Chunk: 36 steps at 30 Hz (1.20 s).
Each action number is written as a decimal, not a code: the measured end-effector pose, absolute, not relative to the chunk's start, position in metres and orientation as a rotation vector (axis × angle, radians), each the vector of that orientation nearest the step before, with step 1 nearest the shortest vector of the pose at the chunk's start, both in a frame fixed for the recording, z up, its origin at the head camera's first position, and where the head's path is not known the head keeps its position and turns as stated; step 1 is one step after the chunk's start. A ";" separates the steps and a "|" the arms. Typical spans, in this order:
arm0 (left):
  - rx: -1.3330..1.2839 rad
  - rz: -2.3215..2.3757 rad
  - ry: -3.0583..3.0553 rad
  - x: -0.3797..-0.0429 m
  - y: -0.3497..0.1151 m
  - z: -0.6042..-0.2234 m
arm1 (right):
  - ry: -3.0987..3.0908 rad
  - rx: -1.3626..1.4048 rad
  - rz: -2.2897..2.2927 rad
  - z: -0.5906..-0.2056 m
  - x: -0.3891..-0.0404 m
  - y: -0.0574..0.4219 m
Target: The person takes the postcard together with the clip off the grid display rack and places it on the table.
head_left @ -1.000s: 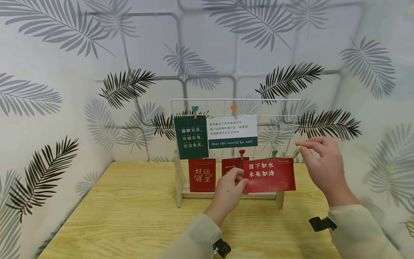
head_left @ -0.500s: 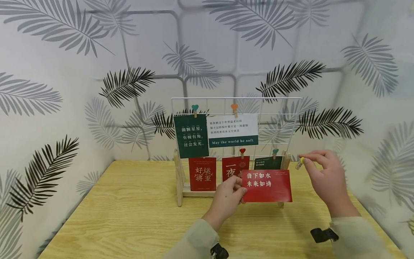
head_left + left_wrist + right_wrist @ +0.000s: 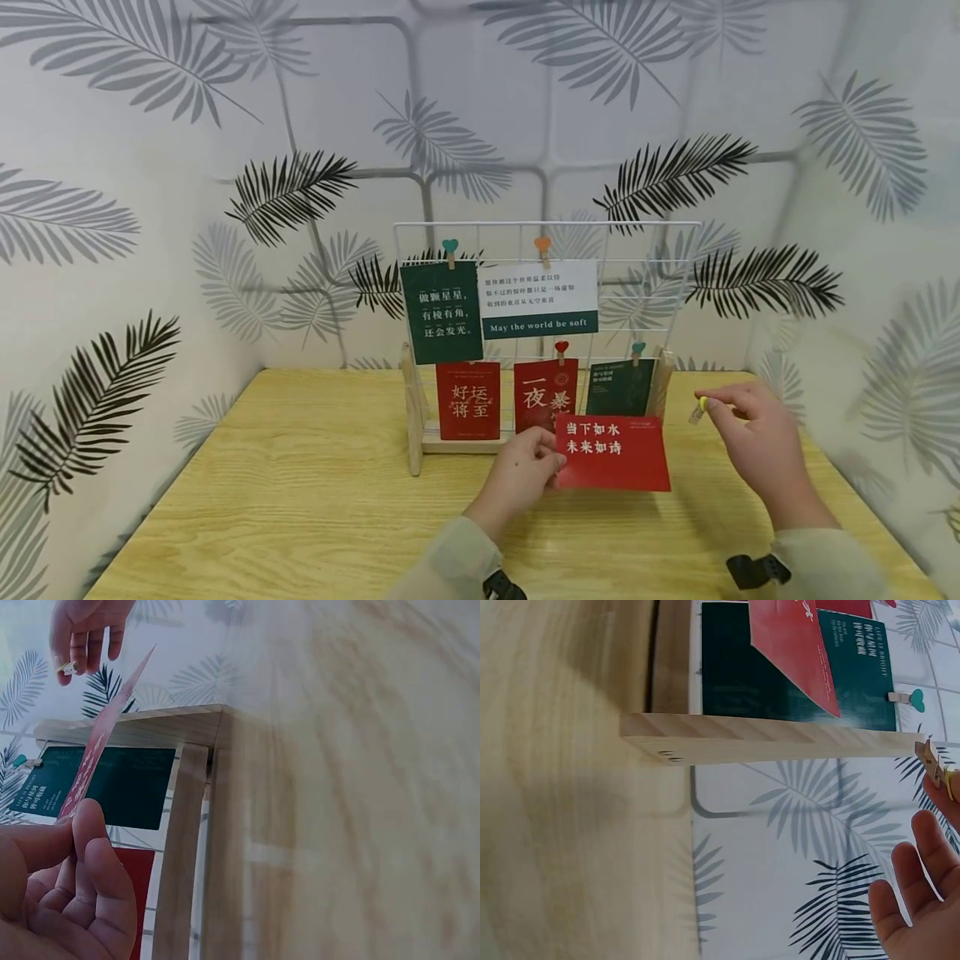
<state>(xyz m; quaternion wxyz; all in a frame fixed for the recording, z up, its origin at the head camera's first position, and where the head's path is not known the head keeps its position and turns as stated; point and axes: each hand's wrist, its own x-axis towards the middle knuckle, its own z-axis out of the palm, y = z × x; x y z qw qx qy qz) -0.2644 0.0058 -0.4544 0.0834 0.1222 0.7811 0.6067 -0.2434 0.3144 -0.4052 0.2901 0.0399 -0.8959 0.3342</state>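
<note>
My left hand (image 3: 517, 473) pinches the left edge of a red card (image 3: 611, 467) with white writing. The card is tilted in front of the rack's lower right part, and the left wrist view catches it almost edge-on. To its right, my right hand (image 3: 765, 446) pinches a small wooden clothespin (image 3: 697, 410) with a yellow head between thumb and forefinger. In the right wrist view the clothespin (image 3: 930, 761) shows past the rack's wooden side post (image 3: 772, 739), while the other fingers (image 3: 889, 907) are spread. Card and clothespin are apart.
A white wire grid rack (image 3: 547, 223) on wooden feet stands on the wood-grain table (image 3: 300, 500). Clipped on it are a green card (image 3: 442, 312), a white-and-green card (image 3: 538, 300), red cards (image 3: 468, 400) and a dark green card (image 3: 618, 387). Leaf-patterned walls surround the table.
The red card has come down and toward me from the rack's right side, uncovering the cards behind it. My right hand has lowered too, still pinching the yellow-headed clothespin, now away from the card.
</note>
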 end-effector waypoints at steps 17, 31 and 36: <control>0.292 1.806 2.199 -0.270 0.004 -0.470 | -2.695 0.052 0.982 -0.438 -0.243 0.331; 0.257 1.736 2.220 -0.272 0.002 -0.477 | -2.831 0.072 1.141 -0.458 -0.250 0.341; 0.236 1.714 2.237 -0.271 0.002 -0.479 | -2.895 0.035 1.228 -0.464 -0.251 0.343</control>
